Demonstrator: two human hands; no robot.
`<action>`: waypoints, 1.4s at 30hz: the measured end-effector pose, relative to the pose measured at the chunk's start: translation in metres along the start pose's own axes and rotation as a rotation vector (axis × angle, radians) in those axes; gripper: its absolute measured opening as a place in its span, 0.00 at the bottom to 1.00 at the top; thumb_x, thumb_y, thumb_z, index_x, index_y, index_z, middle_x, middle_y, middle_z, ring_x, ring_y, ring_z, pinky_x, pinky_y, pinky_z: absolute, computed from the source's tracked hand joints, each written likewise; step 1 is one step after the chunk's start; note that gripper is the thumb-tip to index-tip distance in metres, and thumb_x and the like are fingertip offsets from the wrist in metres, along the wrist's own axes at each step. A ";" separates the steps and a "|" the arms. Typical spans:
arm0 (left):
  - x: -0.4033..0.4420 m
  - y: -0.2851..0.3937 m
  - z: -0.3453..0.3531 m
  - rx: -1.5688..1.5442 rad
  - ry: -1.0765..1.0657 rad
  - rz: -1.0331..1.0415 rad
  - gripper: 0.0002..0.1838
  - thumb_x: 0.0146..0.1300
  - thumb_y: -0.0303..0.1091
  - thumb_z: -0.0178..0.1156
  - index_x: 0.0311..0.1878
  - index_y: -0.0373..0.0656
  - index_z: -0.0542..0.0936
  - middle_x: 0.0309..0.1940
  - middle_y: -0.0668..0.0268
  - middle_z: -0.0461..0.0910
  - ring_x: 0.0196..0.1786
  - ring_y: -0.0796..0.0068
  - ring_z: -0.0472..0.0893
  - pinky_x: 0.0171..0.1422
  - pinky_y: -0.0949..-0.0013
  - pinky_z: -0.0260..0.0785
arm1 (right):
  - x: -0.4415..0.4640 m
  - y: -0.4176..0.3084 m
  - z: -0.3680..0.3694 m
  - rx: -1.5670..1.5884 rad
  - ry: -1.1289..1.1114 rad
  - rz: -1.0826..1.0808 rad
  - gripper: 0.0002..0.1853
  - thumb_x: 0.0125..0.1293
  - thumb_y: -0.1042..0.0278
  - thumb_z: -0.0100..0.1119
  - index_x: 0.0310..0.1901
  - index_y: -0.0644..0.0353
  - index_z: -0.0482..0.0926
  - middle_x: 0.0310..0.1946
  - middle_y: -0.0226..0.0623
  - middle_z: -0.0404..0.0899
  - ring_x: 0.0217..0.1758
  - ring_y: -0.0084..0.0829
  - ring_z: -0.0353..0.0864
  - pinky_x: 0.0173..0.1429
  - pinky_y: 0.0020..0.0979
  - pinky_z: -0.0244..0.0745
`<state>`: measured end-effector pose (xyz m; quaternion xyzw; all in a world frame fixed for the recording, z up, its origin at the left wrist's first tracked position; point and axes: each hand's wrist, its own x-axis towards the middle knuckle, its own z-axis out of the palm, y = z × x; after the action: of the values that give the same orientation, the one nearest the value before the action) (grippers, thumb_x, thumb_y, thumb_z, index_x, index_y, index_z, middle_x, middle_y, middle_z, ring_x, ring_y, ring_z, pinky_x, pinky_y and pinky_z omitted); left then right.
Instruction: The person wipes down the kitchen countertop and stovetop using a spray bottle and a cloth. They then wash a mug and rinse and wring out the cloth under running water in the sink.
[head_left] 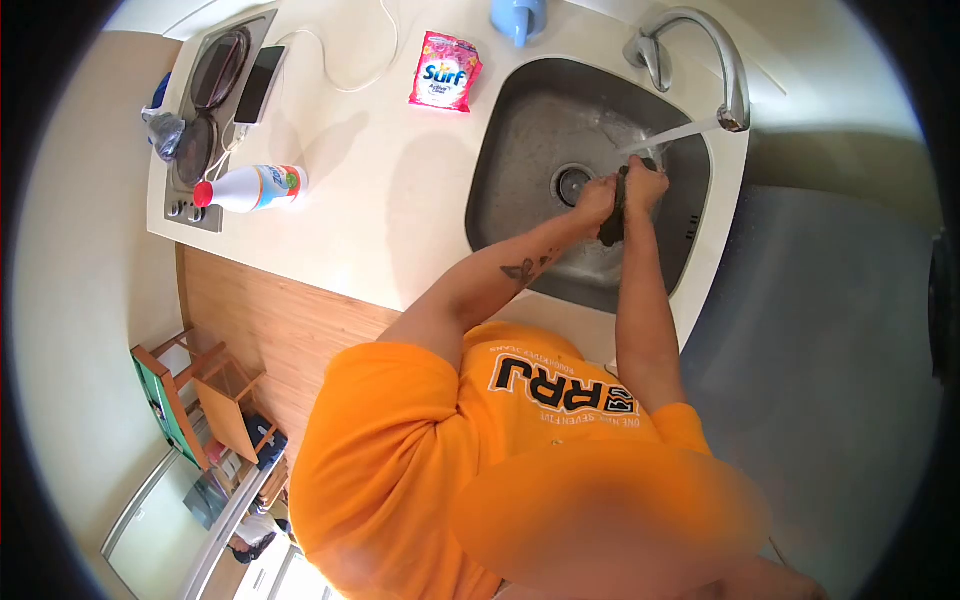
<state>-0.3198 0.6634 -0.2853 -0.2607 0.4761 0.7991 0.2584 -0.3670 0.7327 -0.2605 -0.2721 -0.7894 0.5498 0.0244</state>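
A dark wet cloth [612,226] is bunched between my two hands inside the steel sink [520,120]. My left hand [597,200], its fingers closed round the cloth, is just right of the drain [572,184]. Beside it and slightly higher, my right hand [645,185] grips the cloth's upper end. Water runs from the curved faucet [735,85] and comes down by my right hand. Part of the cloth is hidden behind my fingers.
On the counter [350,200] are a pink Surf packet [444,72], a white bottle with a red cap [255,188], and a phone [258,85] with a cable. A blue jug [518,18] stands behind the sink. The cooktop [200,205] is at the far left.
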 end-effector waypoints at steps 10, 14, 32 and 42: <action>-0.006 0.029 -0.040 -0.071 -0.275 0.012 0.24 0.66 0.50 0.50 0.50 0.37 0.76 0.40 0.62 0.79 0.41 0.70 0.77 0.48 0.68 0.68 | 0.040 0.043 -0.012 -0.333 -0.111 -0.377 0.12 0.62 0.63 0.57 0.35 0.66 0.78 0.37 0.48 0.78 0.36 0.40 0.76 0.40 0.37 0.68; -0.015 0.059 -0.059 0.331 -0.198 0.061 0.25 0.66 0.51 0.50 0.50 0.36 0.77 0.43 0.62 0.79 0.43 0.71 0.76 0.51 0.68 0.66 | 0.065 -0.047 -0.025 -0.138 -0.122 -0.831 0.14 0.66 0.62 0.51 0.48 0.61 0.76 0.49 0.45 0.74 0.53 0.41 0.73 0.56 0.37 0.65; -0.032 0.076 -0.040 0.853 -0.102 0.516 0.19 0.61 0.45 0.54 0.39 0.36 0.80 0.31 0.57 0.80 0.37 0.68 0.78 0.45 0.65 0.66 | -0.027 0.015 -0.026 -0.229 -0.617 -0.569 0.34 0.49 0.85 0.45 0.63 0.60 0.61 0.62 0.40 0.63 0.69 0.35 0.57 0.71 0.33 0.49; -0.030 0.067 -0.095 1.224 0.132 0.433 0.31 0.49 0.39 0.63 0.58 0.42 0.69 0.49 0.51 0.76 0.52 0.52 0.75 0.55 0.57 0.66 | -0.024 -0.023 -0.049 0.418 -0.532 0.066 0.21 0.57 0.88 0.37 0.53 0.71 0.68 0.47 0.45 0.74 0.50 0.35 0.75 0.53 0.30 0.73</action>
<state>-0.3262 0.5458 -0.2621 -0.0132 0.9018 0.3999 0.1634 -0.3393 0.7581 -0.2144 -0.1338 -0.6292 0.7518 -0.1451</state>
